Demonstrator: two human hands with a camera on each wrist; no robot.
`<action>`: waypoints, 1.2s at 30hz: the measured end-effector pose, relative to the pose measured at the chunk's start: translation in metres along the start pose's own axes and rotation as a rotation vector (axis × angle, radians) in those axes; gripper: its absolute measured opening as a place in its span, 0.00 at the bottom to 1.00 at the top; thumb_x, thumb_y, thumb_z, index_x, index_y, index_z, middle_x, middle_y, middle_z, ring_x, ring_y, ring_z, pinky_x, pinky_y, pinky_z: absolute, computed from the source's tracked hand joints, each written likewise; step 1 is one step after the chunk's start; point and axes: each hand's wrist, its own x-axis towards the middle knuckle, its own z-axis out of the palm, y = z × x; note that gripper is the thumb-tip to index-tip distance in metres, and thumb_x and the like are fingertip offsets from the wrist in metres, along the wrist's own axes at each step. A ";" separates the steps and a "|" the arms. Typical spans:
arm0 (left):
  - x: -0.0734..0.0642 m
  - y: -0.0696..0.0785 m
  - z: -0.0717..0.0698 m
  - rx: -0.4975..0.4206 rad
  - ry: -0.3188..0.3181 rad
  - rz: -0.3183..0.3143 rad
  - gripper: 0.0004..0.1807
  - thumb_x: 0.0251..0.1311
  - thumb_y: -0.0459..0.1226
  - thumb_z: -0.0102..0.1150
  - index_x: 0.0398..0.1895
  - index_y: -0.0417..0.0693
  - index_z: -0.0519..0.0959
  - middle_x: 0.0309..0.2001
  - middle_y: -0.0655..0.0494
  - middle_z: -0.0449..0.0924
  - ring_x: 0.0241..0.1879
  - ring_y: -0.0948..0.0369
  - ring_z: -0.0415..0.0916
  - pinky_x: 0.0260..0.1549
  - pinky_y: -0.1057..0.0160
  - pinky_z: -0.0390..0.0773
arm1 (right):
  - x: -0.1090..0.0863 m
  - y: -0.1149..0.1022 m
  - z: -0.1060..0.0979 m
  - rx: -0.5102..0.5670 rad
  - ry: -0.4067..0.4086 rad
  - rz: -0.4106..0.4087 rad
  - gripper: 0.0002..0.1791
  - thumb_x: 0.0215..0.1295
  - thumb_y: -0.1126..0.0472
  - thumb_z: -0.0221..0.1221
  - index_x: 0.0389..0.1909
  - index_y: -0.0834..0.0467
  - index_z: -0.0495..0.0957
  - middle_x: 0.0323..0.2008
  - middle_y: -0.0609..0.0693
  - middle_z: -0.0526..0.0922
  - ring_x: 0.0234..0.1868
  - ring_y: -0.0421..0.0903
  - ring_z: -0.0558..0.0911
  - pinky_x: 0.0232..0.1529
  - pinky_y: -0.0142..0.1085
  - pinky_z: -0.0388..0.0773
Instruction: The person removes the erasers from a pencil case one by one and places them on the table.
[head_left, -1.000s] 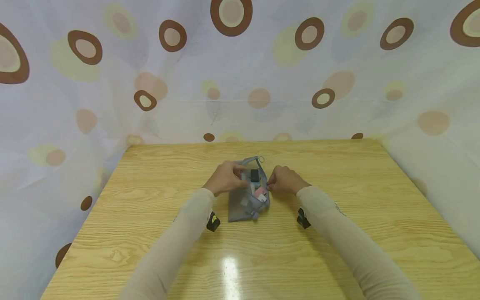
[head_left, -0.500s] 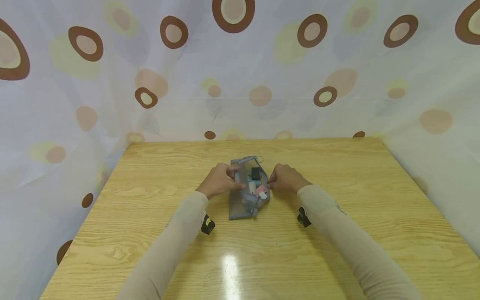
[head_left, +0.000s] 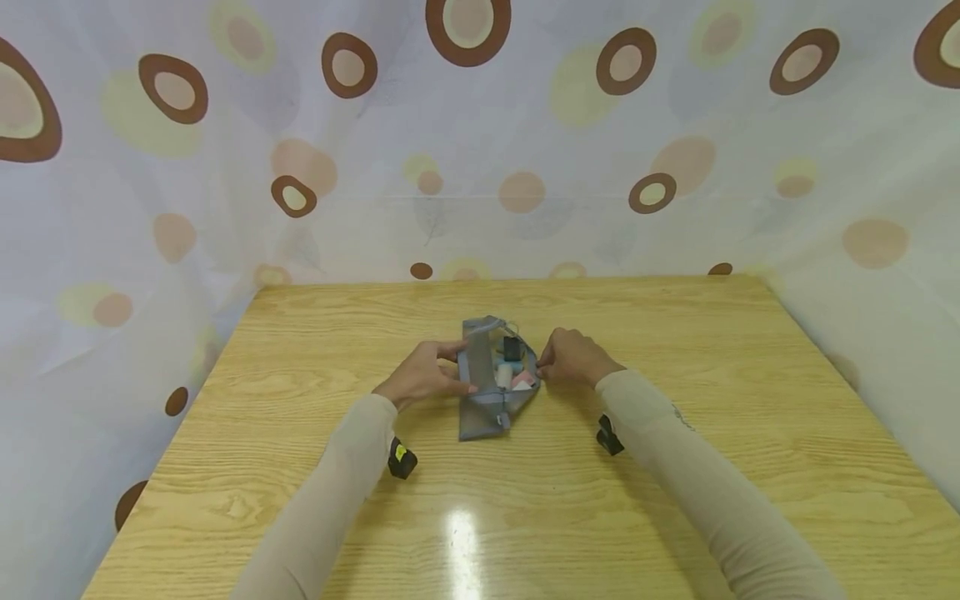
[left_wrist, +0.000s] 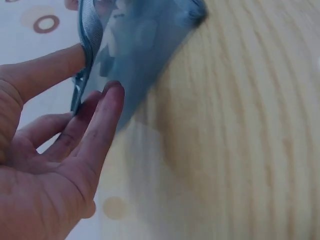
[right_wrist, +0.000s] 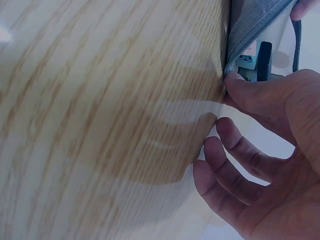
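A: Pouch (head_left: 491, 383), grey mesh with a zip, lies mid-surface (head_left: 675, 467), between the two hands. Start on the left?

B: Left hand (head_left: 422, 379) sits just left of the pouch. Its grip is spread: fingers fairly straight, the fingertips (left_wrist: 111, 95) touching the pouch's left wall, thumb on the far side of that edge. It presses the fabric rather than closing round it.

A: And the pouch itself?

B: Its mouth gapes upward. Inside show a small black piece (head_left: 512, 348), something white (head_left: 504, 375) and something pink (head_left: 522, 380). What they are I cannot tell; they are too small. A zip ring (head_left: 513, 323) hangs at the far end.

A: The left wrist view?

B: Blurred there; the pouch (left_wrist: 135, 45) is tilted, one corner on the wood.

A: Now the right.

B: Right hand (head_left: 573, 358) is against the pouch's right rim. Its grip is pinching: thumb and forefinger hold the zip edge (right_wrist: 255, 27), seen close in the right wrist view. The other fingers (right_wrist: 235, 150) hang loosely curled, off the pouch.

A: Anything else?

B: Pale sleeves (head_left: 690, 475) cover both forearms, each with a black wrist mount (head_left: 401, 460). A curtain (head_left: 480, 142) with brown rings stands behind the wood.
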 end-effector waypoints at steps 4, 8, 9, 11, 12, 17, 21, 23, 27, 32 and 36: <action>-0.001 -0.010 0.001 -0.033 -0.037 -0.008 0.49 0.55 0.30 0.74 0.78 0.39 0.58 0.62 0.41 0.70 0.54 0.46 0.82 0.55 0.53 0.81 | -0.001 0.000 0.000 0.003 -0.004 0.004 0.10 0.66 0.61 0.67 0.44 0.63 0.88 0.47 0.59 0.88 0.54 0.62 0.83 0.56 0.55 0.80; -0.002 -0.016 0.002 -0.049 -0.045 -0.025 0.49 0.56 0.29 0.74 0.79 0.40 0.57 0.64 0.40 0.68 0.54 0.47 0.82 0.51 0.56 0.83 | 0.000 0.001 0.000 0.003 -0.003 0.006 0.10 0.66 0.61 0.68 0.43 0.63 0.89 0.46 0.59 0.88 0.53 0.61 0.83 0.56 0.55 0.80; -0.002 -0.017 0.003 -0.053 -0.046 -0.024 0.49 0.56 0.29 0.73 0.79 0.40 0.57 0.64 0.40 0.68 0.53 0.47 0.83 0.51 0.56 0.83 | 0.000 0.002 0.001 0.003 -0.003 0.006 0.10 0.66 0.61 0.68 0.43 0.63 0.89 0.46 0.58 0.88 0.53 0.61 0.83 0.55 0.55 0.80; -0.002 -0.018 0.003 -0.059 -0.053 -0.012 0.48 0.57 0.29 0.72 0.79 0.39 0.56 0.64 0.39 0.67 0.52 0.47 0.83 0.52 0.56 0.83 | 0.001 0.003 0.001 0.005 -0.002 0.007 0.10 0.66 0.61 0.68 0.43 0.63 0.89 0.46 0.58 0.88 0.53 0.61 0.83 0.55 0.55 0.80; -0.001 -0.019 0.004 -0.065 -0.053 -0.006 0.48 0.57 0.29 0.72 0.79 0.39 0.56 0.64 0.39 0.67 0.52 0.47 0.83 0.53 0.56 0.82 | 0.001 0.003 0.002 0.007 -0.004 0.010 0.10 0.66 0.61 0.68 0.43 0.63 0.89 0.46 0.58 0.88 0.53 0.61 0.83 0.55 0.55 0.80; -0.004 -0.017 0.010 -0.127 -0.029 -0.017 0.47 0.59 0.30 0.70 0.79 0.41 0.56 0.63 0.39 0.69 0.53 0.49 0.82 0.55 0.56 0.80 | 0.000 0.004 0.001 0.008 -0.004 0.019 0.10 0.66 0.61 0.68 0.44 0.63 0.89 0.46 0.58 0.88 0.53 0.62 0.83 0.55 0.55 0.80; -0.006 -0.016 0.013 -0.138 -0.019 -0.019 0.47 0.60 0.31 0.69 0.79 0.41 0.55 0.61 0.39 0.71 0.55 0.48 0.81 0.54 0.57 0.81 | 0.001 0.004 0.001 0.004 -0.004 0.026 0.11 0.66 0.60 0.68 0.44 0.62 0.89 0.47 0.58 0.88 0.53 0.61 0.83 0.55 0.56 0.80; -0.006 -0.017 0.012 -0.135 -0.035 -0.012 0.47 0.60 0.31 0.69 0.80 0.40 0.54 0.62 0.39 0.70 0.56 0.47 0.80 0.55 0.57 0.81 | 0.001 0.004 0.002 0.006 -0.002 0.026 0.11 0.66 0.60 0.68 0.44 0.62 0.89 0.47 0.59 0.88 0.54 0.61 0.83 0.55 0.56 0.80; -0.005 -0.023 0.006 -0.140 -0.086 -0.008 0.49 0.60 0.30 0.70 0.80 0.38 0.51 0.66 0.38 0.64 0.58 0.46 0.79 0.56 0.56 0.80 | 0.001 0.003 0.002 0.017 -0.008 0.022 0.11 0.66 0.60 0.68 0.44 0.63 0.88 0.47 0.59 0.88 0.54 0.62 0.83 0.55 0.56 0.80; -0.003 -0.025 0.002 -0.130 -0.118 -0.027 0.51 0.59 0.28 0.70 0.80 0.39 0.49 0.69 0.39 0.61 0.56 0.49 0.81 0.57 0.57 0.79 | 0.001 0.000 0.001 0.016 -0.003 0.008 0.10 0.66 0.61 0.67 0.44 0.63 0.88 0.47 0.60 0.87 0.54 0.63 0.83 0.55 0.56 0.80; -0.002 -0.023 0.002 -0.120 -0.127 -0.015 0.51 0.58 0.25 0.69 0.80 0.37 0.48 0.70 0.37 0.59 0.55 0.47 0.81 0.57 0.56 0.79 | 0.001 -0.001 0.000 0.015 0.002 0.011 0.11 0.66 0.62 0.67 0.44 0.64 0.88 0.47 0.60 0.87 0.54 0.63 0.83 0.55 0.56 0.80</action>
